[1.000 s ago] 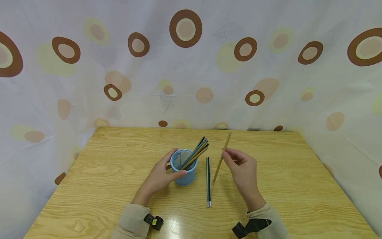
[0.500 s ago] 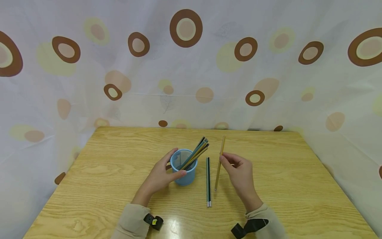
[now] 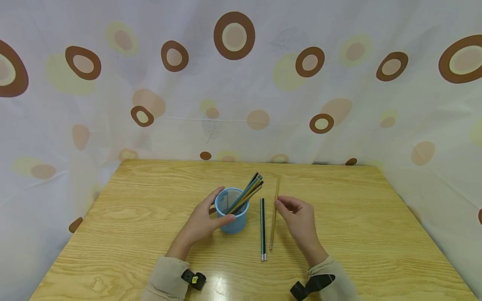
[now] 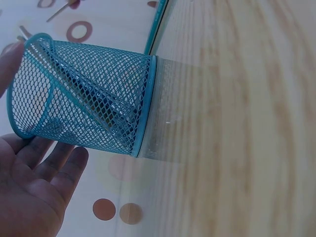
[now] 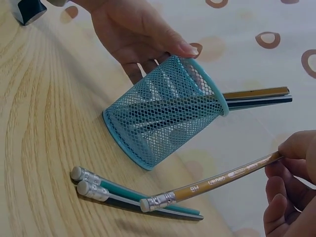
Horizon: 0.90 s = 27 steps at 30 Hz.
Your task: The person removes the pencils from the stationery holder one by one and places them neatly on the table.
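My left hand [image 3: 197, 223] holds a blue mesh pencil cup [image 3: 234, 225] standing upright on the table, thumb at the near rim and fingers round the far side. Several pencils [image 3: 247, 195] lean out of the cup to the right. Between thumb and fingers, my right hand [image 3: 303, 221] pinches a yellow pencil [image 5: 212, 183], its eraser end toward me. Just left of that pencil, a green pencil [image 5: 118, 189] and a black pencil [image 3: 265, 230] lie side by side on the table, erasers toward me.
The wooden table [image 3: 361, 217] reaches back to a white patterned cloth [image 3: 241, 83], which also rises on both sides. Black straps with small cameras sit on the left sleeve [image 3: 165, 278] and the right sleeve [image 3: 339, 284].
My right hand has moved left and toward me, bringing the yellow pencil nearly parallel to the two lying pencils and nearer them. The left hand and the cup have stayed put.
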Motion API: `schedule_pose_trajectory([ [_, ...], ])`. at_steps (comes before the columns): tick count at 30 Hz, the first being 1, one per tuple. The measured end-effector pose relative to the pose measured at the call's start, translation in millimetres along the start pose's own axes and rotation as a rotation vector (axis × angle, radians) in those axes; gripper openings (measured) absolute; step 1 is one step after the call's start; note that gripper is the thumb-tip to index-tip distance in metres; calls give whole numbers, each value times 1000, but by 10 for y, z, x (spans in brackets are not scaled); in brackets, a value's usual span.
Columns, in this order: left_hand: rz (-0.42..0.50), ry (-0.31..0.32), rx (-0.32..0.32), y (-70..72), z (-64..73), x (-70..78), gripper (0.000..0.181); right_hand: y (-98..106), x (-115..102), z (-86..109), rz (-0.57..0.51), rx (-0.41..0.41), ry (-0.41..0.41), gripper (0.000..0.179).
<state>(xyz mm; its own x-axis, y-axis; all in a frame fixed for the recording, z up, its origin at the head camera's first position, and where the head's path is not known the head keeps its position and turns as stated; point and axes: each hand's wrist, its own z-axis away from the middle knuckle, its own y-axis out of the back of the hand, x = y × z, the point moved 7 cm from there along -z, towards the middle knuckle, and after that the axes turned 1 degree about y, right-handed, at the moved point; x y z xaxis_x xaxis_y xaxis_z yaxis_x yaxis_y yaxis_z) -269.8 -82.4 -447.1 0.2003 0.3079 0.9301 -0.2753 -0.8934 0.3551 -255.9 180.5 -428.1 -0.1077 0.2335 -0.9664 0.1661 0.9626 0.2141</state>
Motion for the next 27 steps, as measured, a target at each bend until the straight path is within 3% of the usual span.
schedule_pose_trajectory([
  [7,-11,24,-4,1,-3,-27,89,-41,117,-7,6,-43,-37,27],
  [17,2,10,-6,-6,14,30,87,-73,236,-29,27,-46,-58,25],
  [27,-11,21,5,1,-8,-30,88,-124,288,-27,77,-44,-75,23],
])
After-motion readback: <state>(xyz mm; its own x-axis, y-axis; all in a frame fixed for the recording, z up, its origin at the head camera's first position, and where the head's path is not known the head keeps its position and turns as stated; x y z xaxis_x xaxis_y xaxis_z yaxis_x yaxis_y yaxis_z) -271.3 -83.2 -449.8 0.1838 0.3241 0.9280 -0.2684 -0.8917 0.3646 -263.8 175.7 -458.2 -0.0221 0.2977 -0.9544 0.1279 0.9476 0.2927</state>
